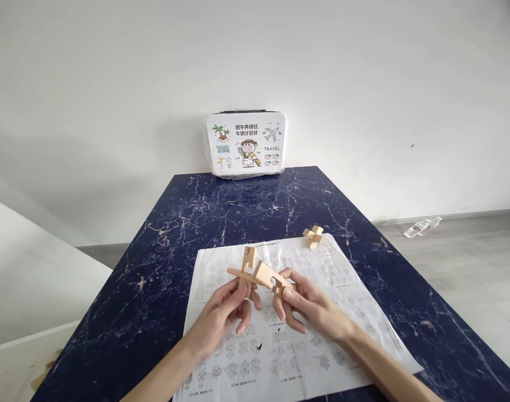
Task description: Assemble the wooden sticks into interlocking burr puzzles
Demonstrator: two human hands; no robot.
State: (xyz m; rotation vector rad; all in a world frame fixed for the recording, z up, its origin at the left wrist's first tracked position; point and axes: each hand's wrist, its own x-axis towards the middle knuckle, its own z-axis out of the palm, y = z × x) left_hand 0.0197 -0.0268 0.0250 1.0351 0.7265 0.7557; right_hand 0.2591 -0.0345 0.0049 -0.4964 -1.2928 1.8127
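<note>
My left hand (232, 304) pinches two crossed wooden puzzle pieces (249, 258); the upright one bears a handwritten mark like a 3. Between the fingers and thumb of my right hand (307, 304) is a notched wooden puzzle piece (266, 274), a flat bar with a slot cut in it. Its left end meets or overlaps the crossed pieces; whether they interlock I cannot tell. Both hands are above a printed instruction sheet (255, 363) covered in small line drawings. At the sheet's far right corner sits an assembled wooden burr puzzle (313, 237).
A white cartoon-printed case (247, 144) in clear wrap stands at the far end of the dark blue marble-patterned table (238, 209), against the wall. On the floor to the right lies a clear plastic bottle (422, 226). A white panel (20, 279) rises at the left.
</note>
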